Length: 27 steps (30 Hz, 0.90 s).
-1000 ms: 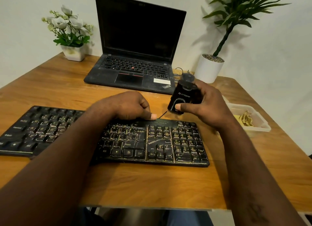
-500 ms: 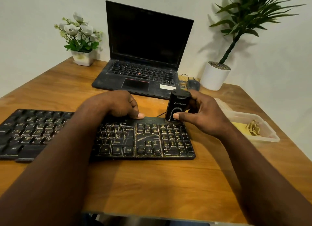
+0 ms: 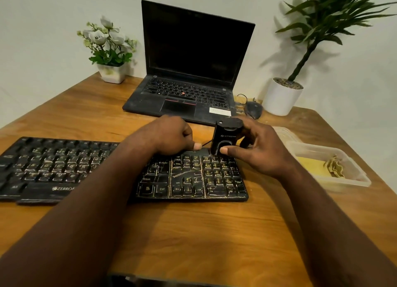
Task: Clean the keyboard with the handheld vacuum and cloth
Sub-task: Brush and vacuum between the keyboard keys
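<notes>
A dusty black keyboard point(image 3: 193, 179) lies across the wooden table point(image 3: 193, 233), its keys streaked with pale grime. My right hand point(image 3: 260, 149) grips a small black handheld vacuum point(image 3: 225, 138) upright, its lower end touching the keyboard's top right corner above the number pad. My left hand point(image 3: 171, 136) is curled in a fist on the keyboard's top edge, thumb pressed down, holding it. My left forearm hides the keyboard's middle keys. A clear plastic tub point(image 3: 348, 173) at the right holds a yellow cloth point(image 3: 313, 166).
A second black keyboard point(image 3: 53, 166) lies at the left. Behind stand an open black laptop point(image 3: 189, 72), a black mouse point(image 3: 253, 109) with its cable, a white pot of flowers point(image 3: 111, 72) and a tall plant in a white pot point(image 3: 281, 97).
The vacuum came down from above the table behind the keyboard onto its top right corner. My left hand has stayed on the top edge. The view shifted, so things sit further right.
</notes>
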### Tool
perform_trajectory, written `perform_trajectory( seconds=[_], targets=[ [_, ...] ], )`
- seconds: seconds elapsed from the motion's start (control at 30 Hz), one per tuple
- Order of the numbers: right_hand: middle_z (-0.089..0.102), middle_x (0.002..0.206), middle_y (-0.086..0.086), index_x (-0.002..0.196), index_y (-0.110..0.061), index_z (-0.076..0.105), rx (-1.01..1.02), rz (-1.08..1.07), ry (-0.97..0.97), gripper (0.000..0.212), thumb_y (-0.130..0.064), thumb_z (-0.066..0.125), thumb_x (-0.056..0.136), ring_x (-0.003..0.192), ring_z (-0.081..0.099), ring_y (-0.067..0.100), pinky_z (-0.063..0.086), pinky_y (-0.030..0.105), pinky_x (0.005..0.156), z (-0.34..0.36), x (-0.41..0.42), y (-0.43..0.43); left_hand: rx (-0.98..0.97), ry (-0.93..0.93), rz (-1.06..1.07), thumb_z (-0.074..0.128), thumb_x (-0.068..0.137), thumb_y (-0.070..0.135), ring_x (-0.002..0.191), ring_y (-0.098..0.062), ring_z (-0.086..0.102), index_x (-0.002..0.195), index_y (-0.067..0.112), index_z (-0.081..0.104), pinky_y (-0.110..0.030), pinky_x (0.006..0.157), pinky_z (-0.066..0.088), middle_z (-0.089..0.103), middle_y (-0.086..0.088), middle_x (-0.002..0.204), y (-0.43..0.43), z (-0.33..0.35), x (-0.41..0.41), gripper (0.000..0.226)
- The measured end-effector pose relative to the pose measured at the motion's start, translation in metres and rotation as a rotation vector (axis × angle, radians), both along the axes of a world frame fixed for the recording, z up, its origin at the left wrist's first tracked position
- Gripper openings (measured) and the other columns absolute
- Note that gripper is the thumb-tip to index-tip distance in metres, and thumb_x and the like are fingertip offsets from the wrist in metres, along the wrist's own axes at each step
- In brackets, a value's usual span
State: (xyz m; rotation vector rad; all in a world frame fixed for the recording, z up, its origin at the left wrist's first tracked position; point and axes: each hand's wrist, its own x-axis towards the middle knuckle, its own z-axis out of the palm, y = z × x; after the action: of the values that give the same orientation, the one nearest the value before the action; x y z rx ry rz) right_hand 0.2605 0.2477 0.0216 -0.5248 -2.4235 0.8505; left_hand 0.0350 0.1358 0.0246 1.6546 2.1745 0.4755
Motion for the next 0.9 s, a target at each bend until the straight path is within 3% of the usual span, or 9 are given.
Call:
perform_trajectory(
  seconds=[0.2, 0.3, 0.47, 0.63, 0.73, 0.9],
  targets=[
    [0.073, 0.104, -0.010, 0.120, -0.019, 0.066, 0.024, 0.036, 0.056, 0.044, -0.016, 0.088, 0.082, 0.095, 0.071, 0.010, 0.061, 0.033, 0.081, -0.004, 0.000, -0.008, -0.016, -0.023, 0.042, 0.073, 0.094, 0.043, 0.078, -0.011, 0.061, 0.074, 0.025, 0.069, -0.032, 0.070, 0.045, 0.067, 0.005, 0.078, 0.003, -0.002, 0.000, 0.027],
    [0.071, 0.101, -0.012, 0.116, -0.020, 0.066, 0.116, 0.081, 0.024, 0.041, -0.019, 0.087, 0.082, 0.095, 0.069, 0.007, 0.057, 0.028, 0.081, -0.007, -0.007, -0.010, -0.025, -0.043, 0.064, 0.075, 0.093, 0.041, 0.081, -0.014, 0.063, 0.074, 0.026, 0.070, -0.033, 0.072, 0.048, 0.069, 0.004, 0.080, 0.004, -0.002, -0.001, 0.024],
    [0.071, 0.098, -0.017, 0.110, -0.030, 0.062, 0.147, -0.024, -0.020, 0.045, -0.013, 0.090, 0.078, 0.089, 0.066, -0.005, 0.047, 0.008, 0.071, 0.007, 0.018, 0.011, -0.022, -0.129, 0.097, 0.079, 0.089, 0.044, 0.077, -0.012, 0.063, 0.073, 0.024, 0.071, -0.032, 0.072, 0.050, 0.070, 0.005, 0.076, 0.003, -0.002, -0.001, 0.027],
    [0.072, 0.097, -0.013, 0.110, -0.024, 0.065, 0.154, 0.001, 0.005, 0.041, -0.014, 0.089, 0.079, 0.091, 0.069, 0.005, 0.055, 0.023, 0.076, 0.001, 0.004, 0.002, -0.027, -0.159, 0.105, 0.079, 0.087, 0.047, 0.073, -0.011, 0.063, 0.074, 0.022, 0.071, -0.031, 0.071, 0.050, 0.070, 0.004, 0.075, 0.003, -0.002, 0.001, 0.029],
    [0.067, 0.093, -0.017, 0.109, -0.020, 0.066, 0.215, 0.064, 0.007, 0.037, -0.013, 0.087, 0.080, 0.086, 0.065, 0.002, 0.049, 0.018, 0.074, -0.007, -0.009, -0.003, -0.026, -0.163, 0.111, 0.079, 0.088, 0.043, 0.069, -0.010, 0.062, 0.075, 0.022, 0.072, -0.030, 0.066, 0.047, 0.070, 0.003, 0.075, 0.003, -0.002, 0.001, 0.026],
    [0.069, 0.097, -0.020, 0.107, -0.041, 0.060, 0.203, -0.040, -0.034, 0.050, -0.015, 0.090, 0.076, 0.093, 0.066, -0.007, 0.052, 0.014, 0.075, 0.010, 0.018, 0.015, -0.035, -0.185, 0.115, 0.080, 0.088, 0.044, 0.073, -0.013, 0.064, 0.075, 0.021, 0.072, -0.035, 0.072, 0.054, 0.071, 0.003, 0.075, 0.004, -0.003, 0.000, 0.027]
  ],
)
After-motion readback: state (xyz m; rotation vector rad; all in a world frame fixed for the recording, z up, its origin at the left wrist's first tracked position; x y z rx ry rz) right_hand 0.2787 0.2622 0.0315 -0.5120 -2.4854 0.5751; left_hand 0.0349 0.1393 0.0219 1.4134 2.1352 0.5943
